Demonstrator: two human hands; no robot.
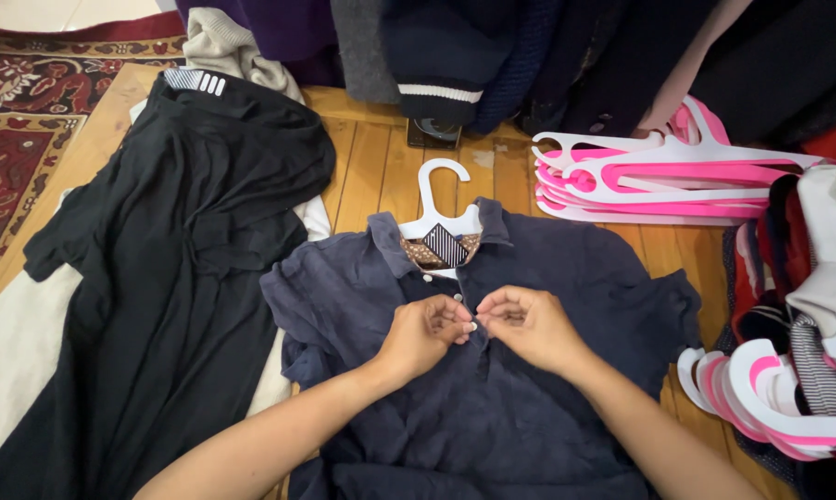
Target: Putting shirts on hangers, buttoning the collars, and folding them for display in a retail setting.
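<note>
I am pinching the button placket of a navy polo shirt (547, 407) with both hands: the fingers of my left hand (424, 331) are clenching the edge of the cloth on one side, and the fingers of my right hand (527, 324) are gripping the facing edge, thumb and forefinger of each meeting just below a small pale button. The shirt is lying flat on its back on the wooden floor (371, 167), collar pointing away from me, and it is hanging on a white hanger (439, 199) whose hook is sticking out past the collar. Beside it on my left a black garment (177, 259) is lying spread out, partly over a pale cloth (19, 343). On my right, pink and white hangers (649, 171) are lying stacked, more of them nearer among striped clothes (807, 370). Farther off, dark clothes (492, 56) are lying heaped, and a patterned red rug (19, 102) is covering the far left corner.
</note>
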